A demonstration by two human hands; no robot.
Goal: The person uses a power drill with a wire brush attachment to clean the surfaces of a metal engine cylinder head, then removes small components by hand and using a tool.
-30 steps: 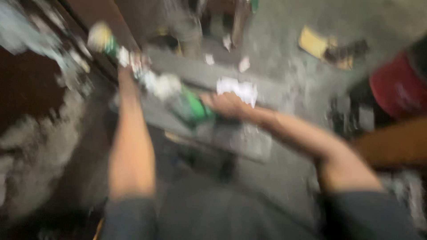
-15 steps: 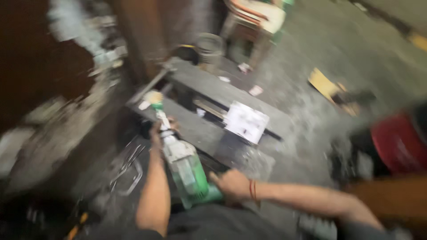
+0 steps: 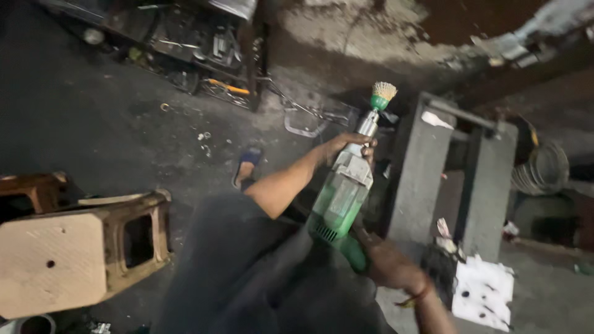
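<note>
Green power tool [image 3: 339,204] (brush-tipped) gripped by both hands, seemingly firmly.

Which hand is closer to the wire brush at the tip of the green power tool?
The left hand. It grips the front of the green power tool, just below the wire brush. The right hand holds the rear handle, at the far end from the brush.

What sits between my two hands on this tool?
In the head view, the green drill body spans between the left hand, near the chuck, and the right hand, on the rear handle.
</note>
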